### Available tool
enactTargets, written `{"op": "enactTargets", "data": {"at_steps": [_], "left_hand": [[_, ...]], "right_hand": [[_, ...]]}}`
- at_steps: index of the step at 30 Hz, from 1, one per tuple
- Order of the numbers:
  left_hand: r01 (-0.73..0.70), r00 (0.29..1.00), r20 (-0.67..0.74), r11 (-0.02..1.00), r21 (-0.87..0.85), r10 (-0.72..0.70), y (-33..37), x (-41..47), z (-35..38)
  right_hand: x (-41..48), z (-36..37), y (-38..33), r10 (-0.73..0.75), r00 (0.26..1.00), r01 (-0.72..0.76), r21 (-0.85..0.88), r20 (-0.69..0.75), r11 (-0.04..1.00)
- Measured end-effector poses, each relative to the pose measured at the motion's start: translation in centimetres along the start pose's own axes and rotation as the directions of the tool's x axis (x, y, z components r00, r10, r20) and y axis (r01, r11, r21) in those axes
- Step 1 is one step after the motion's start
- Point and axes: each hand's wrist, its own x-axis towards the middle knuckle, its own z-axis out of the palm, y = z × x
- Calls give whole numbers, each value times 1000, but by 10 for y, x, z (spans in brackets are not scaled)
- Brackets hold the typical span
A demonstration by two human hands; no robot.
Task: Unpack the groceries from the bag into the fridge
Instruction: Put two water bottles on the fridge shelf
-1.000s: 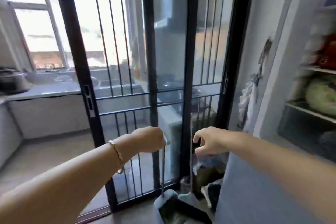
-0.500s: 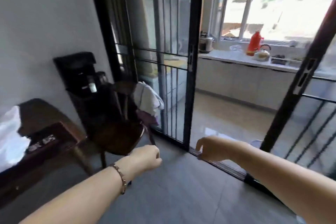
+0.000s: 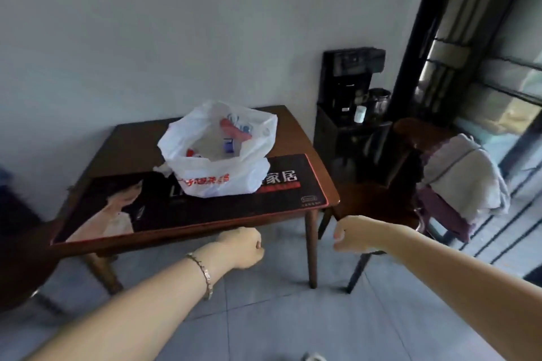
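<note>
Head: L hand [image 3: 240, 248], R hand [image 3: 356, 233] fingers curled, empty; bag [image 3: 218, 152] untouched.

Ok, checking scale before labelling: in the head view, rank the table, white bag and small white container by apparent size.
Largest: table.
Then: white bag.
Smallest: small white container, which stands farther back, so its true size is less sure.

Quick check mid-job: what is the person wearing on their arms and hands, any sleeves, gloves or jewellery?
No sleeves or gloves show; both arms are bare to the frame's edge. The left hand has a slim, pale metal link bracelet at its wrist. The right hand and its wrist carry nothing visible. No rings can be made out.
</note>
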Motion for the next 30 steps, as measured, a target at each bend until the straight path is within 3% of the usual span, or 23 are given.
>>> {"op": "enactTargets", "data": {"at_steps": [6,10,12,15,18,21,24,27,30], "left_hand": [[172,985,-10,978,-121,-174,-81,63,-35],[212,954,-159,946,-246,-255,-130,110,-75],[201,907,-296,924,-325,-301,-153,130,-94],[185,778,-523,923,-337,-347,-189,158,-112],[242,693,-602,914,-325,-398,-230,189,-121],[307,731,-540,908,-286,-417,-272,223,-125],[324,820,-404,911,-253,-404,-309,254,-125],[300,875,-300,912,-280,-381,-339,274,-123],[238,906,-245,895,-377,-344,-365,286,-124]], "right_hand": [[127,-51,-44,-194,981,195,-33,6,980],[209,-105,-76,-304,952,303,35,30,952],[246,-130,-94,-346,938,342,81,27,936],[295,-156,-124,-386,922,386,107,-28,916],[341,-165,-159,-400,912,409,126,-90,904],[386,-159,-194,-405,903,424,142,-144,894],[428,-148,-236,-452,873,460,3,-186,888],[466,-132,-277,-527,841,513,-131,-123,849],[497,-115,-308,-622,782,572,-362,-28,736]]}}
